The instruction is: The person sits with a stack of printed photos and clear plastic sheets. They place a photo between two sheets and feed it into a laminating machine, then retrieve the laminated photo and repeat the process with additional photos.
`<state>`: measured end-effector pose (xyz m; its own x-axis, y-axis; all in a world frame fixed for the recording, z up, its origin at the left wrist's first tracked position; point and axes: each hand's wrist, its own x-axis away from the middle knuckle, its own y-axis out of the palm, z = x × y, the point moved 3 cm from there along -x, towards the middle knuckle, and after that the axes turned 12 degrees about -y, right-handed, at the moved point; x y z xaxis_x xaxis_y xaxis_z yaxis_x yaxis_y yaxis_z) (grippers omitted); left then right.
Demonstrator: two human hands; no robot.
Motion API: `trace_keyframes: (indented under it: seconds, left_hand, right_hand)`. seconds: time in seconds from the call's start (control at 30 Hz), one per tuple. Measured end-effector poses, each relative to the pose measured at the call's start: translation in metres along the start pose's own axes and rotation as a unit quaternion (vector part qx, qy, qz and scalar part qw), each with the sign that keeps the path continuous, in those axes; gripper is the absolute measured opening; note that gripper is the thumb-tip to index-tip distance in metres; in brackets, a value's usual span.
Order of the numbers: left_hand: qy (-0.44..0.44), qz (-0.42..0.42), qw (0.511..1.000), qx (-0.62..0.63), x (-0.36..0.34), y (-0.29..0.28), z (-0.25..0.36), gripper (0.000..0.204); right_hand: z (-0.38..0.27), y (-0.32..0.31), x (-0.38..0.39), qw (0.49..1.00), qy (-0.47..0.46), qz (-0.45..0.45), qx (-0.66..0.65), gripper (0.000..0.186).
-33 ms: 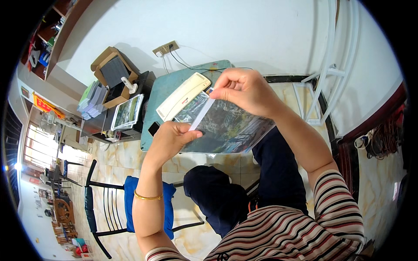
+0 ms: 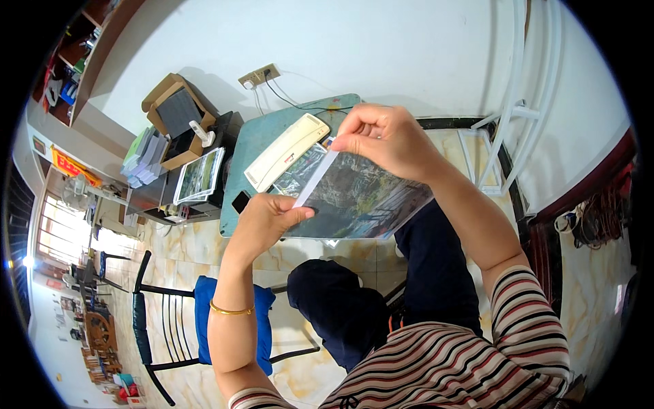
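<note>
Glossy picture sheet (image 2: 371,194) raised at the near right of the desk (image 2: 255,140), beside a cream machine (image 2: 289,153). Left hand (image 2: 264,217) and right hand (image 2: 385,140), fingers closed, pinch opposite ends of its white edge strip (image 2: 317,178). Uneven tension could crease it; a slackened pinch could let it slip.

hands (image 2: 262,221) (image 2: 387,144): 2 | cream machine (image 2: 287,151): 1 | green table (image 2: 259,140): 1 | bracelet (image 2: 231,311): 1 | open carton (image 2: 161,90): 1

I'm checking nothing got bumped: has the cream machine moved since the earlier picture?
No, the machine shows no shift either way against the socket.
</note>
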<state>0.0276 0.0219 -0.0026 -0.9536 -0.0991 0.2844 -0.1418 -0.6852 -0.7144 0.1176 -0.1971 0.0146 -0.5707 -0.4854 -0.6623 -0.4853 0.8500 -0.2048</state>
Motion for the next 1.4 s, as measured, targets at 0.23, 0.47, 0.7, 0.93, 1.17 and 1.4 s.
trace_keyframes:
  seconds: [0.23,0.47,0.7,0.93,1.17,1.4]
  left_hand:
    - [0.008,0.036,0.998,0.055,0.017,-0.001,-0.024,0.021]
    - [0.033,0.156,0.926,0.342,0.027,-0.006,-0.034,0.012]
    - [0.101,0.192,0.95,0.226,0.02,0.011,0.0,0.015]
    - [0.133,0.232,0.952,0.151,0.016,0.022,0.02,0.015]
    - [0.105,0.222,0.934,0.258,0.027,0.008,0.0,0.012]
    - [0.079,0.244,0.931,0.259,0.037,0.002,-0.028,0.012]
  right_hand:
    - [0.005,-0.026,0.003,0.997,0.009,0.071,0.034,0.014]
    - [0.034,-0.049,0.021,0.986,0.106,0.101,-0.08,0.016]
    - [0.006,-0.022,0.006,0.99,0.004,-0.081,0.119,0.033]
    - [-0.01,0.022,-0.017,0.948,0.012,-0.243,0.206,0.024]
    - [0.003,-0.013,-0.001,0.954,0.023,-0.227,0.196,0.027]
    - [0.026,-0.041,0.017,0.972,0.113,-0.177,0.107,0.02]
